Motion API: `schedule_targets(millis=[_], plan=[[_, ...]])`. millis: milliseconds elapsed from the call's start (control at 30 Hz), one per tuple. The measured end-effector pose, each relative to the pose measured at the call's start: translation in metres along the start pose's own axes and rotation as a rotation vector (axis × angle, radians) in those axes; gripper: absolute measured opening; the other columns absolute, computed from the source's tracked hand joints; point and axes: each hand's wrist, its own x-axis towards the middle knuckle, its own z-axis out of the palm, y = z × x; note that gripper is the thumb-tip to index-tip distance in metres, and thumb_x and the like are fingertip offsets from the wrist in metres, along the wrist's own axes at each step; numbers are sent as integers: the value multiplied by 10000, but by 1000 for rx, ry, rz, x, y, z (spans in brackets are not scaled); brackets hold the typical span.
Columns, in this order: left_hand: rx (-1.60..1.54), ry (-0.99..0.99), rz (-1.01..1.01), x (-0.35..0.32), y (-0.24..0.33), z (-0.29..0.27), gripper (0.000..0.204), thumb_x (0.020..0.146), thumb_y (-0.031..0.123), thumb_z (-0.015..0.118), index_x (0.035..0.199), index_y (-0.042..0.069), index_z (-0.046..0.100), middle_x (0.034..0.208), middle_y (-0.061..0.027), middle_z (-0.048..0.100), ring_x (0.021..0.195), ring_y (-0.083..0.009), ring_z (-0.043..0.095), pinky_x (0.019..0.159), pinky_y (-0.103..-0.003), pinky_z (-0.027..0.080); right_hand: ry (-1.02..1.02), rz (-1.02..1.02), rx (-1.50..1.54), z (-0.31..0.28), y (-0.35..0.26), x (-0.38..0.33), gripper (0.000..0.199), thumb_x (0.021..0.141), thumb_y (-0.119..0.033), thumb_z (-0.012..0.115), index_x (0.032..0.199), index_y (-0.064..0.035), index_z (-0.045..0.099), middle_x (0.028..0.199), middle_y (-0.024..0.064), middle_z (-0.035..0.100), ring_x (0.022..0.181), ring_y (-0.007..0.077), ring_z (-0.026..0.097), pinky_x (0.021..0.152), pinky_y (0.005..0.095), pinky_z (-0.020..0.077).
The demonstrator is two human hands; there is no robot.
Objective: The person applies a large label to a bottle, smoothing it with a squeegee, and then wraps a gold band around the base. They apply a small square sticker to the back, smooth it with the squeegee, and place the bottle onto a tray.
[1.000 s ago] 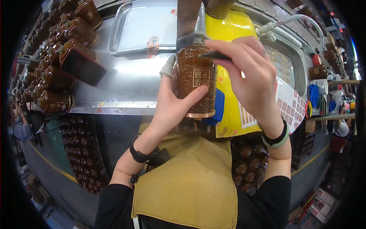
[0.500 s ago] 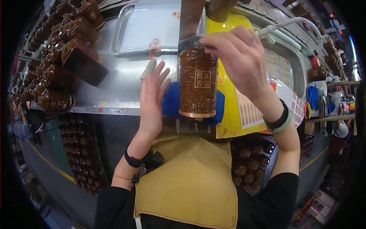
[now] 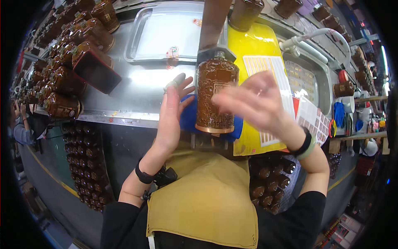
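A brown embossed glass bottle (image 3: 209, 89) with a copper-coloured base band rests in front of me, base toward me, neck (image 3: 219, 54) pointing away. Under its lower part lies a blue cloth (image 3: 190, 114). My left hand (image 3: 170, 118) is open at the bottle's left, fingers raised and a pale cover on one fingertip; I see nothing in it. Blurred by motion, my right hand (image 3: 259, 103) reaches over the bottle's right side with fingers stretched out and nothing visible in them. Whether those fingertips touch the glass I cannot tell.
Right of the bottle, a yellow sheet (image 3: 246, 143) carries a striped sticker sheet (image 3: 286, 89). Beyond are a sink (image 3: 327, 89) and pale tap (image 3: 319, 32). Left stand a phone (image 3: 97, 71), a clear tray (image 3: 132, 45) and many brown bottles (image 3: 62, 81). A dark post (image 3: 213, 25) rises behind the bottle.
My right hand has left the bottle's neck and come down toward its body, uncovering the neck and the striped sticker sheet. My left hand stays beside the bottle.
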Motion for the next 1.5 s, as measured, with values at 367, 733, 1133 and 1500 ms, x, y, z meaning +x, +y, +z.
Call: schedule_targets(millis=[367, 733, 1133, 1500], plan=[[161, -72, 15, -2, 12, 7, 811, 1078, 637, 221, 1527, -11, 412, 1474, -150, 504, 1322, -242, 492, 1117, -412, 389, 81, -135, -38, 25, 5, -11, 194, 774, -179, 714, 968, -165, 704, 1024, -40, 682, 803, 145, 563, 725, 305, 499], [218, -181, -231, 25, 27, 8, 645, 1058, 545, 464, 1410, 10, 545, 1336, -107, 617, 1218, -191, 572, 1018, -384, 461, 414, 611, 340, 3, 31, 29, 179, 916, 51, 593, 1057, -17, 681, 994, 170, 639, 938, 349, 632, 804, 396, 515], [85, -610, -35, 9, 25, -5, 680, 944, 331, 697, 1471, -9, 433, 1344, -183, 604, 1214, -324, 626, 1016, -460, 536, 285, 979, 746, -24, -11, -26, 311, 866, -290, 783, 1037, -45, 699, 985, 176, 696, 960, 362, 672, 843, 441, 519], [766, -1116, 862, -35, 25, 160, 1088, 746, 309, 881, 1585, -28, 276, 1622, -186, 351, 1490, -317, 348, 1230, -453, 249, 231, 1322, -172, -207, -192, -182, 192, 939, -237, 684, 996, -66, 752, 945, 155, 688, 939, 343, 675, 826, 417, 534]])
